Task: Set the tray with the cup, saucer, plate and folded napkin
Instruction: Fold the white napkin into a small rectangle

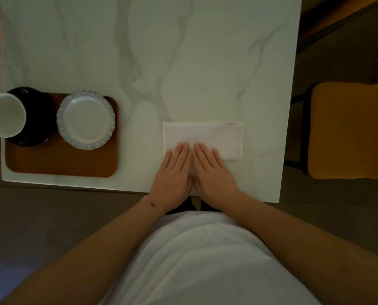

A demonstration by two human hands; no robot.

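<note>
1. Two hands lie flat and side by side near the desk's (183, 51) front edge: the left hand (172, 172) and the right hand (214, 172), fingers straight and close together, index fingers touching.
2. One napkin (216, 137), a white cloth folded into a rectangle, lies under the fingertips; both hands press its near edge, and the rest of it extends beyond and to the right of them.
3. One tray (62, 164), brown with rounded corners, sits well left of the hands at the desk's front left corner.
4. On the tray stand one round plate (85, 119) with a pale scalloped rim and, left of it, one dark glossy saucer (38, 119).
5. One white cup (4, 114) sits on the saucer.
6. The desk is white marble with grey veins.
7. One yellow chair (348, 130) stands to the right.
</note>
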